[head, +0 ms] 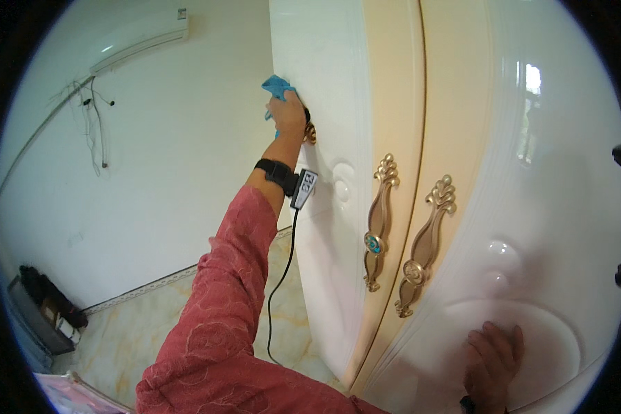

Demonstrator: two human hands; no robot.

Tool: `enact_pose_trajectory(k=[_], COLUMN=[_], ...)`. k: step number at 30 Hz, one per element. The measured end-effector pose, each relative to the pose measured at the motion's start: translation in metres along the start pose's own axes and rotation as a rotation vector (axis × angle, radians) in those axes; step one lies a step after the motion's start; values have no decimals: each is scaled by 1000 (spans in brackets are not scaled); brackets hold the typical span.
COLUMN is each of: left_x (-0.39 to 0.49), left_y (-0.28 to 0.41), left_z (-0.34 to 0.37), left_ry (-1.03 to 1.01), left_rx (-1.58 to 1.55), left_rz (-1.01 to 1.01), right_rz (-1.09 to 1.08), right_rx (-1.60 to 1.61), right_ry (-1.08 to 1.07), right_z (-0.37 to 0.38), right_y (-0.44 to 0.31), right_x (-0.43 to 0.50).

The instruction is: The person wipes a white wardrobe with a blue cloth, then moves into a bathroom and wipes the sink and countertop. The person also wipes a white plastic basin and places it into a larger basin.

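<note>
My left hand [288,115] reaches far out and grips a bunched blue cloth [278,87] at the outer left part of a glossy white wardrobe door [323,77]. Close beside that hand, part of an ornate gold handle [310,134] shows; the rest is hidden behind the hand. A black strap with a small tracking device [304,189] circles the left wrist, and a cable hangs from it. My right hand [491,357], low at the right, is at the glossy door panel with no object visible in it; whether it touches the panel cannot be told.
Two ornate gold handles, one with a blue-green inset [374,243] and one plain [414,271], stick out along the cream door seam. An air conditioner [139,39] and loose wires [95,124] are on the left wall. Dark items [52,305] stand on the marbled floor [124,331].
</note>
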State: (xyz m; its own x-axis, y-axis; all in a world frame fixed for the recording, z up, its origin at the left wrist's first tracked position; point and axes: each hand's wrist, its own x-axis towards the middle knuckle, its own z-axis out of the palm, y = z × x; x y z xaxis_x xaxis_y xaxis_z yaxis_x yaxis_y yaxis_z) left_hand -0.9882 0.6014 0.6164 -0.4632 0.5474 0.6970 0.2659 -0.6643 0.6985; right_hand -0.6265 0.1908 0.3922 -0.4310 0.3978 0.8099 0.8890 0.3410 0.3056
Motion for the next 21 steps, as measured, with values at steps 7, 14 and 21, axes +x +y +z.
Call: enact_pose_trajectory(k=[7,14,21], left_x=[-163,-78,-193], left_y=[130,87,145], left_z=[36,33,54], left_ry=[-624,-106,-159], left_rx=[-425,52,-8], left_rz=[1176,1114,969], right_rz=[-19,140,79], right_rx=[104,21,-57], right_ry=[-33,-25,-55], right_z=[-1,-4,-2], right_y=[-17,-19,-11], right_x=[24,8,3])
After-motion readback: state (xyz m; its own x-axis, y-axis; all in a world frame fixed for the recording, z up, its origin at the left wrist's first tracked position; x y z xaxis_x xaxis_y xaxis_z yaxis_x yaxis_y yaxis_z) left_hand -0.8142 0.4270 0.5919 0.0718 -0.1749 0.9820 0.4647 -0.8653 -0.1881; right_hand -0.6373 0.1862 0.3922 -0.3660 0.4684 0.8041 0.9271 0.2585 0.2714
